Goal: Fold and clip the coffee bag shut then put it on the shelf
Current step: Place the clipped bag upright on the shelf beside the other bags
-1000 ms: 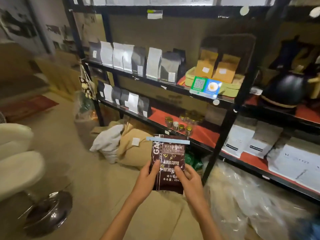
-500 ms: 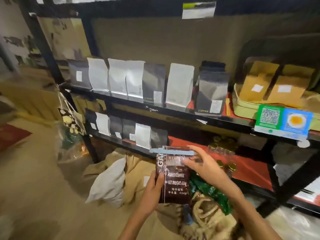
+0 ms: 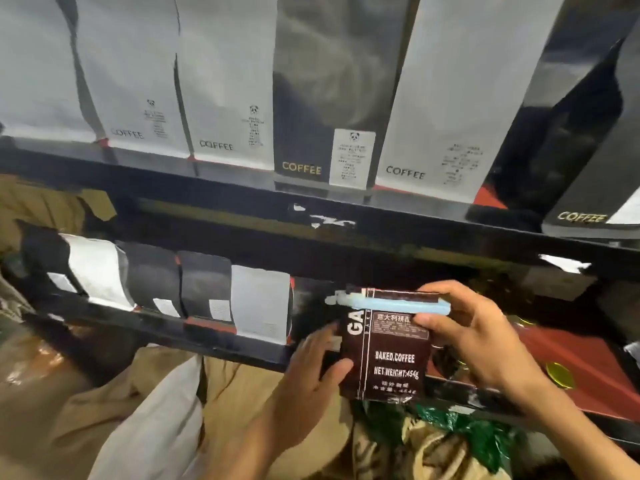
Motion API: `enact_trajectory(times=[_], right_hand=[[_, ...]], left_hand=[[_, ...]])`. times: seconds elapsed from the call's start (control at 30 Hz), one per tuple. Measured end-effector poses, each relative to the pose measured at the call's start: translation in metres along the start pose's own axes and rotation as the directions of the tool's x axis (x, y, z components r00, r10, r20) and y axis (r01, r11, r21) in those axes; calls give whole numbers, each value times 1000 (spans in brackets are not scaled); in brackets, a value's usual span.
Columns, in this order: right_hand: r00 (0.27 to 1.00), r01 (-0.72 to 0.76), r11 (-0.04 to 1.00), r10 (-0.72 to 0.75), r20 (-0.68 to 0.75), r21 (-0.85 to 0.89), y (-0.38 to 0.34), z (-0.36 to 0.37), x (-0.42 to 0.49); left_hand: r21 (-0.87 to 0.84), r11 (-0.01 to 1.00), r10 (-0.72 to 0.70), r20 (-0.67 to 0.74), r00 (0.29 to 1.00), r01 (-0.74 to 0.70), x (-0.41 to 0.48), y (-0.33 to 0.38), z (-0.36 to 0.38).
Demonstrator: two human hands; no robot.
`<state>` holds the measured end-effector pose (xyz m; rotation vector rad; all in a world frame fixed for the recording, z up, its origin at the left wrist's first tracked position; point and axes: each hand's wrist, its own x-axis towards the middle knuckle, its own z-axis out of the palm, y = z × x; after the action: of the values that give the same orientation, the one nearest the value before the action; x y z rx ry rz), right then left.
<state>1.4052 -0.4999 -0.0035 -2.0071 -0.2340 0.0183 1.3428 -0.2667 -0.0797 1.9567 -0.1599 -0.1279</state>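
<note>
A dark brown coffee bag [image 3: 388, 355] printed "BAKED.COFFEE" stands upright at the front edge of the lower shelf [image 3: 242, 355]. Its top is folded over and held by a light blue clip [image 3: 391, 304]. My right hand [image 3: 481, 336] grips the bag's upper right corner at the clip's end. My left hand [image 3: 311, 382] holds the bag's lower left side, thumb on the front. The bag sits just right of a row of black and white pouches [image 3: 207, 292].
The upper shelf [image 3: 311, 206] carries tall white and black "COFFEE" pouches [image 3: 433, 98]. Red lining [image 3: 581, 368] with a gold lid [image 3: 557, 375] lies right of the bag. Burlap sacks [image 3: 104, 410] and a green packet [image 3: 478, 434] sit on the floor below.
The camera has come much closer to the shelves. Both hands carried the clipped bag forward and up to the lower shelf's edge; the grips look unchanged.
</note>
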Motion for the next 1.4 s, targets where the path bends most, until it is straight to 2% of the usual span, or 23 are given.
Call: enact_trajectory(times=[0.07,0.13,0.17,0.2,0.23,0.3,0.33,0.4,0.47,0.6,0.73,0.97,1.23,1.4], right_hand=[[994,41,998,-37,-106,38,26,-4,11],[978,59,988,-29,-206,139,50,-6,22],[970,69,981,-25,-240,179,58,-4,29],[964,81,980,-31,-265,180,67,-3,38],[959,94,982,-45,-279,166,77,2,45],[954,129,982,-85,-289,136,86,9,56],[951,142,982,-101,-291,122,91,13,60],[956,156,982,-124,-268,103,102,19,66],[961,151,981,-117,-250,120,115,23,67],[967,106,974,-54,-248,202,143,31,65],[974,91,959,-30,-222,270,152,37,62],[965,94,964,-27,-262,247,156,24,56],[973,120,973,-76,-217,199,149,37,52],[972,116,969,-66,-224,220,149,39,48]], left_hand=[[250,952,215,-131,968,-177,29,-13,-18],[539,787,484,-240,842,-299,65,-15,-32],[662,694,551,-238,800,-281,83,-12,-39],[775,577,591,-176,787,-260,99,-7,-46],[844,480,570,-91,817,-241,113,-5,-48],[881,416,391,51,919,-226,132,8,-48],[867,440,300,104,948,-234,141,8,-45],[802,562,126,156,980,-200,151,3,-36],[745,639,131,142,981,-193,156,-5,-31],[678,700,204,110,973,-223,154,-11,-34],[662,716,200,110,974,-221,158,-10,-35],[624,749,198,110,974,-223,164,-18,-39],[652,726,199,105,974,-218,163,-16,-34],[671,700,188,157,969,-245,161,-11,-35]])
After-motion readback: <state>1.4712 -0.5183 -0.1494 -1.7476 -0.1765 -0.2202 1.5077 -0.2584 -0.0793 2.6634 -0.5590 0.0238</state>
